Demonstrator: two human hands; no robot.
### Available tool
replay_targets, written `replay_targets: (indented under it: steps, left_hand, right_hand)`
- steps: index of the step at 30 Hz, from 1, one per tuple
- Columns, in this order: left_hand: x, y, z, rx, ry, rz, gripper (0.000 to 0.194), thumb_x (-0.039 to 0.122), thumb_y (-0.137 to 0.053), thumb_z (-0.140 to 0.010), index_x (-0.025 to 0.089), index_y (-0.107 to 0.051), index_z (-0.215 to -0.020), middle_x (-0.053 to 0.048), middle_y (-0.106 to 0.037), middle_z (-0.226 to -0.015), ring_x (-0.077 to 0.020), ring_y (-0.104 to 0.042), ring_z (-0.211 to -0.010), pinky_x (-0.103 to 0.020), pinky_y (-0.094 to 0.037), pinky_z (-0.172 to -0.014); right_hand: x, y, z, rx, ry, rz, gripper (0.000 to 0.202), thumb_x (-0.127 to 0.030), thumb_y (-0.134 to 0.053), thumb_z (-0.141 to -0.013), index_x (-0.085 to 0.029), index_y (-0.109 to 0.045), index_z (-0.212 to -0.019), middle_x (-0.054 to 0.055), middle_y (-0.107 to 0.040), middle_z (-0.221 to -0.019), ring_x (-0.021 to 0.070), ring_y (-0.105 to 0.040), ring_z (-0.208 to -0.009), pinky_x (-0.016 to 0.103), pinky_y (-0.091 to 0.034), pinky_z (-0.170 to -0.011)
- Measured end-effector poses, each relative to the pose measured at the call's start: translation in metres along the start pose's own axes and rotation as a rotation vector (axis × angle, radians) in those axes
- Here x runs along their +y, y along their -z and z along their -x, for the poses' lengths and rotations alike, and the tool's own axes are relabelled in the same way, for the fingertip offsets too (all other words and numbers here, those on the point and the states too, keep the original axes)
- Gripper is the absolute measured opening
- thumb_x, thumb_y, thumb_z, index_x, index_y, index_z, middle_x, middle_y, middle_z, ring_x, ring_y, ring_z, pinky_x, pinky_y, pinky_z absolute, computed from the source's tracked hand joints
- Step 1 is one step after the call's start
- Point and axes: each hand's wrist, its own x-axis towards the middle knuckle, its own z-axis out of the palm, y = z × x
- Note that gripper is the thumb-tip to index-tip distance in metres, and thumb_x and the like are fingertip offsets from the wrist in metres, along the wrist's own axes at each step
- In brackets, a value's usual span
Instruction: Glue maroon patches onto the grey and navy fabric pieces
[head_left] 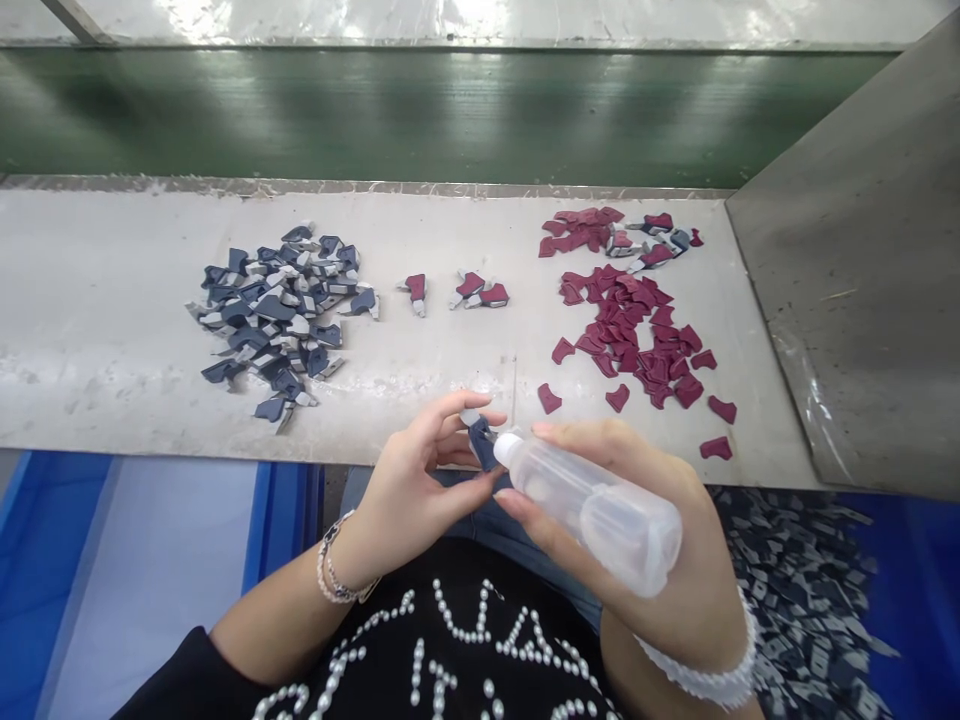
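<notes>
Between the thumb and fingers of my left hand [416, 490] is a small dark blue and grey plastic part [481, 440], held just past the bench's front edge. My right hand [637, 520] is wrapped round a clear squeeze bottle [592, 510] with a white cap, tilted so its nozzle meets or nearly meets the part; exact contact is hard to tell. Beyond my hands, a pile of similar blue and grey parts [274, 310] lies to the left. Loose maroon pieces [622, 325] are scattered to the right. Several parts with maroon pieces on them [480, 290] lie in the middle.
A pale bench top [450, 370] runs across, with a green wall [375, 120] behind it. At the right stands a metal panel [862, 270]. Below the bench are a blue bin [259, 530] at left and a heap of dark parts [806, 590] at right.
</notes>
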Motion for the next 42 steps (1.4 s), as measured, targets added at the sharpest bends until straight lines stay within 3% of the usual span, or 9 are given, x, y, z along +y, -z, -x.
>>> replay_targets:
  steps: [6,13,20,25,34,42]
  left_hand:
    - [0.001,0.0,0.0,0.014,0.012,-0.01,0.06,0.004,-0.071,-0.08,0.031,-0.05,-0.129,-0.003,-0.07,-0.118,-0.0148,-0.071,-0.099,-0.02,-0.06,-0.084]
    - [-0.001,-0.001,-0.001,-0.013,-0.018,-0.041,0.06,0.01,-0.075,-0.079,0.031,-0.049,-0.13,-0.004,-0.069,-0.117,-0.0165,-0.071,-0.1,-0.022,-0.06,-0.084]
    - [0.0,0.0,0.0,-0.008,0.021,-0.061,0.06,0.005,-0.07,-0.081,0.032,-0.049,-0.13,-0.003,-0.069,-0.118,-0.016,-0.07,-0.098,-0.023,-0.06,-0.083]
    - [0.001,0.0,-0.001,-0.036,-0.01,-0.095,0.06,0.009,-0.073,-0.08,0.032,-0.049,-0.13,-0.003,-0.068,-0.118,-0.0182,-0.07,-0.101,-0.024,-0.06,-0.083]
    - [0.001,0.0,-0.001,0.001,0.015,-0.155,0.06,0.009,-0.074,-0.079,0.03,-0.048,-0.13,-0.003,-0.07,-0.115,-0.0103,-0.068,-0.078,-0.02,-0.058,-0.073]
    - [0.002,0.001,-0.001,0.004,-0.031,-0.214,0.061,0.009,-0.074,-0.078,0.028,-0.049,-0.13,-0.003,-0.07,-0.113,-0.0087,-0.063,-0.07,-0.021,-0.058,-0.071]
  right_hand:
    - [-0.002,0.004,-0.001,-0.056,-0.005,0.012,0.023,-0.031,-0.077,-0.082,-0.027,-0.06,-0.097,-0.005,-0.068,-0.078,0.0131,-0.064,-0.058,0.03,-0.058,-0.068]
    - [-0.002,0.005,-0.001,-0.012,-0.039,-0.027,0.028,-0.036,-0.078,-0.081,-0.028,-0.06,-0.1,-0.004,-0.068,-0.081,0.015,-0.066,-0.06,0.03,-0.058,-0.065]
    - [-0.003,0.01,-0.001,-0.08,-0.063,-0.017,0.026,-0.035,-0.079,-0.079,-0.026,-0.062,-0.096,-0.002,-0.07,-0.08,0.0181,-0.068,-0.061,0.032,-0.059,-0.064]
    - [-0.002,0.008,-0.002,-0.064,-0.076,-0.058,0.025,-0.034,-0.078,-0.081,-0.027,-0.062,-0.099,-0.004,-0.069,-0.081,0.0144,-0.066,-0.062,0.027,-0.057,-0.061]
    - [-0.001,0.015,0.0,-0.12,-0.069,0.014,0.025,-0.035,-0.079,-0.08,-0.026,-0.061,-0.095,-0.004,-0.066,-0.076,0.0145,-0.061,-0.055,0.031,-0.058,-0.066]
    - [-0.002,0.017,-0.003,-0.126,-0.053,0.017,0.025,-0.036,-0.08,-0.078,-0.027,-0.061,-0.092,-0.003,-0.067,-0.076,0.0169,-0.063,-0.057,0.03,-0.053,-0.054]
